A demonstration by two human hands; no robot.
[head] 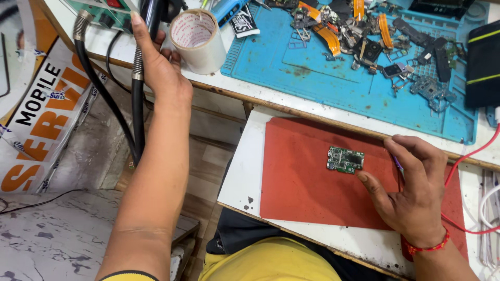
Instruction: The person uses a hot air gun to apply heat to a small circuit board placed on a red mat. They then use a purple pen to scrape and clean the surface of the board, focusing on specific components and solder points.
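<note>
Two hands show: my left hand [159, 67] is clamped around one black tool handle [152, 15] beside one roll of beige tape [198, 40]. One small green circuit board [345, 159] lies on one red rubber mat [302, 182]. My right hand [411, 190] rests there, fingers loosely curled, thumb tip just beside the board; whether it pinches anything I cannot tell.

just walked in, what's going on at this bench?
A person sits at a repair bench. The left hand grips a black tool handle with a flexible hose, raised beside a roll of tape. The right hand rests on a red mat, fingers by a small green circuit board. Behind, a blue mat holds loose phone parts.
</note>
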